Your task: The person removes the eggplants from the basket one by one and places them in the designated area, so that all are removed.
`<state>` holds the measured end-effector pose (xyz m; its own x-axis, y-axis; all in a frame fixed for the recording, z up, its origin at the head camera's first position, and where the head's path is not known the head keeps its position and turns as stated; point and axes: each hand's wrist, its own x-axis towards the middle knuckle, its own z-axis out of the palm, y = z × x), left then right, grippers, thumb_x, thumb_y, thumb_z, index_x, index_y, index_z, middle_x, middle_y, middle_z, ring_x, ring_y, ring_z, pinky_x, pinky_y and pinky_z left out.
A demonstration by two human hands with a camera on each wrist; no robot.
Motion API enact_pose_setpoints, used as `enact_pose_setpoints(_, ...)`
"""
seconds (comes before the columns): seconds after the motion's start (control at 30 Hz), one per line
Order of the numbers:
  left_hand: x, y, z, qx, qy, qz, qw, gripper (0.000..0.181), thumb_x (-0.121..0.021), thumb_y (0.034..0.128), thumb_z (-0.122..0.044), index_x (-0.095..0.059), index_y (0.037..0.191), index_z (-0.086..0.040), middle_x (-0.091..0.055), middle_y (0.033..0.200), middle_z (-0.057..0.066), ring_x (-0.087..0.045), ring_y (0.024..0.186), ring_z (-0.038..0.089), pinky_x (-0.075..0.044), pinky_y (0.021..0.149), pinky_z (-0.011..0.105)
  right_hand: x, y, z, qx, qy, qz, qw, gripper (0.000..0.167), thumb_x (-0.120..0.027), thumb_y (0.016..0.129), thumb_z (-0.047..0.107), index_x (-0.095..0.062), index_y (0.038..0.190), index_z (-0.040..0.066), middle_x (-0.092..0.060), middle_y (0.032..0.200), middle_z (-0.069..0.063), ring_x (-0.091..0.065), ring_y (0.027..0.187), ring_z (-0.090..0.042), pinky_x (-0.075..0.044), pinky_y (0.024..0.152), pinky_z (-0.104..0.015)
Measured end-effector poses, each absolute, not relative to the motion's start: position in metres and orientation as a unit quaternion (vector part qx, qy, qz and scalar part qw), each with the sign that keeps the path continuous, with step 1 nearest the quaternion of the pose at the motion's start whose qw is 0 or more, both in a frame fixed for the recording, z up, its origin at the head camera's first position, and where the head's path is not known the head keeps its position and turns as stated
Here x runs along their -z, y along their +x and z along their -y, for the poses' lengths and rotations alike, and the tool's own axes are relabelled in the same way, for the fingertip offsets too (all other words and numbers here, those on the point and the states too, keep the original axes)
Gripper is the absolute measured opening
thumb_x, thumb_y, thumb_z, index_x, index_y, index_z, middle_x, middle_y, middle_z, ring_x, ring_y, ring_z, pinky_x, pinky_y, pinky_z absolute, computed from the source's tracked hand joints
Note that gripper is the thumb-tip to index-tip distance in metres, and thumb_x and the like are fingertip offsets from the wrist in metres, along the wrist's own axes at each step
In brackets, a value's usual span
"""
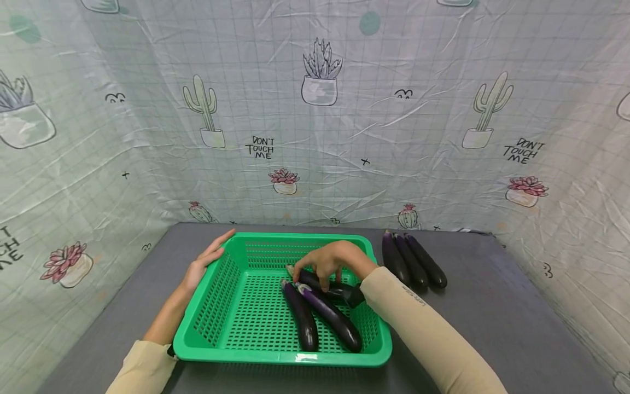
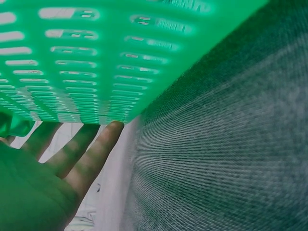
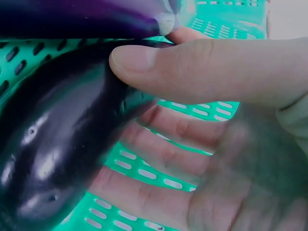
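Note:
A green plastic basket (image 1: 283,358) with slotted walls stands in front of me. My left hand (image 1: 197,268) lies along its left outer side, fingers extended against the wall, as the left wrist view also shows. Inside the basket, my right hand (image 1: 327,260) grips a dark eggplant (image 3: 53,139) between the thumb on top and the fingers underneath. Two more eggplants lie nearby on the basket floor, a left one (image 1: 301,317) and a middle one (image 1: 337,320), stems toward the back. Part of the gripped eggplant is hidden by my hand in the head view.
Three eggplants (image 1: 413,262) lie side by side on the grey table (image 1: 492,323), just right of the basket. A pale curtain (image 1: 364,126) printed with potted plants encloses the table at the back and both sides.

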<state>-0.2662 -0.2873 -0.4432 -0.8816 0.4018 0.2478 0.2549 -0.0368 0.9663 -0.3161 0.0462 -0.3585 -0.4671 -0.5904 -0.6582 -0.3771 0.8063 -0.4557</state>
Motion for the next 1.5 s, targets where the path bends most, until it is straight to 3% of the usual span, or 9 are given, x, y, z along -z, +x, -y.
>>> enact_pose_setpoints(0.13, 0.443, -0.266, 0.287, -0.684, 0.24, -0.687, 0.058, 0.057, -0.021, 0.1156, -0.02, -0.002, 0.167, -0.005, -0.002, 0.174, 0.009, -0.046, 0.14, -0.002, -0.046, 0.108, 0.018, 0.355, -0.314, -0.049, 0.141, -0.29, -0.847, 0.423, 0.072, -0.07, 0.091, -0.011, -0.06, 0.138, 0.042, -0.042, 0.157, -0.016, -0.063, 0.115, -0.02, -0.06, 0.075, -0.042)
enact_pose_setpoints(0.27, 0.442, -0.266, 0.287, -0.689, 0.242, -0.681, 0.064, 0.057, -0.02, 0.1156, -0.02, -0.002, 0.167, -0.006, 0.003, 0.174, 0.016, -0.046, 0.141, -0.001, -0.047, 0.108, 0.02, 0.353, -0.311, -0.053, 0.161, -0.305, -0.846, 0.406, 0.071, -0.068, 0.092, -0.012, -0.059, 0.141, 0.038, -0.046, 0.153, -0.016, -0.064, 0.1, -0.016, -0.059, 0.071, -0.04)
enact_pose_setpoints(0.43, 0.442, -0.267, 0.286, -0.682, 0.242, -0.688, 0.056, 0.056, -0.021, 0.1156, -0.021, -0.004, 0.167, -0.006, -0.001, 0.174, 0.012, -0.044, 0.141, -0.003, -0.045, 0.108, 0.018, 0.348, -0.306, -0.057, 0.193, -0.316, -0.842, 0.393, 0.075, -0.066, 0.09, -0.016, -0.057, 0.146, 0.033, -0.04, 0.158, -0.017, -0.056, 0.086, -0.014, -0.046, 0.059, -0.033)
enact_pose_setpoints(0.57, 0.443, -0.268, 0.287, -0.673, 0.24, -0.698, 0.048, 0.057, -0.022, 0.1153, -0.021, -0.005, 0.167, -0.006, -0.002, 0.174, 0.011, -0.042, 0.141, -0.006, -0.044, 0.108, 0.016, 0.344, -0.303, -0.059, 0.202, -0.325, -0.847, 0.369, 0.077, -0.066, 0.089, -0.017, -0.059, 0.142, 0.038, -0.036, 0.163, -0.012, -0.058, 0.121, -0.018, -0.044, 0.058, -0.032)
enact_pose_setpoints(0.67, 0.443, -0.269, 0.287, -0.676, 0.242, -0.694, 0.051, 0.057, -0.022, 0.1153, -0.021, -0.005, 0.167, -0.006, 0.0, 0.174, 0.013, -0.043, 0.141, -0.004, -0.045, 0.108, 0.017, 0.342, -0.301, -0.061, 0.208, -0.337, -0.851, 0.345, 0.076, -0.068, 0.089, -0.015, -0.06, 0.137, 0.043, -0.037, 0.162, -0.005, -0.046, 0.14, -0.024, -0.048, 0.063, -0.033)
enact_pose_setpoints(0.87, 0.441, -0.267, 0.285, -0.672, 0.245, -0.697, 0.047, 0.057, -0.021, 0.1153, -0.02, -0.004, 0.167, -0.005, 0.007, 0.173, 0.021, -0.043, 0.141, -0.004, -0.044, 0.108, 0.016, 0.333, -0.297, -0.073, 0.25, -0.365, -0.839, 0.318, 0.075, -0.067, 0.088, -0.015, -0.058, 0.14, 0.04, -0.039, 0.161, -0.004, -0.052, 0.135, -0.033, -0.049, 0.069, -0.035)
enact_pose_setpoints(1.1, 0.442, -0.267, 0.285, -0.685, 0.241, -0.685, 0.063, 0.056, -0.021, 0.1155, -0.02, -0.004, 0.168, -0.008, 0.007, 0.172, 0.022, -0.047, 0.141, 0.002, -0.047, 0.108, 0.021, 0.324, -0.288, -0.092, 0.257, -0.387, -0.847, 0.26, 0.078, -0.068, 0.089, -0.01, -0.052, 0.148, 0.038, -0.035, 0.167, 0.002, -0.051, 0.139, -0.035, -0.053, 0.103, -0.046)
enact_pose_setpoints(1.27, 0.441, -0.267, 0.285, -0.674, 0.245, -0.695, 0.05, 0.056, -0.021, 0.1153, -0.019, -0.005, 0.167, -0.006, 0.008, 0.172, 0.023, -0.043, 0.141, -0.004, -0.045, 0.108, 0.018, 0.325, -0.281, -0.103, 0.278, -0.402, -0.843, 0.226, 0.076, -0.069, 0.091, -0.007, -0.05, 0.151, 0.035, -0.036, 0.167, 0.003, -0.051, 0.14, -0.034, -0.051, 0.106, -0.049)
enact_pose_setpoints(1.5, 0.442, -0.264, 0.285, -0.671, 0.249, -0.697, 0.045, 0.057, -0.021, 0.1153, -0.019, -0.004, 0.167, -0.004, -0.008, 0.172, 0.004, -0.043, 0.141, -0.004, -0.045, 0.108, 0.017, 0.327, -0.272, -0.117, 0.321, -0.399, -0.839, 0.183, 0.072, -0.069, 0.092, -0.002, -0.048, 0.153, 0.03, -0.038, 0.166, 0.002, -0.048, 0.14, -0.033, -0.051, 0.105, -0.05)
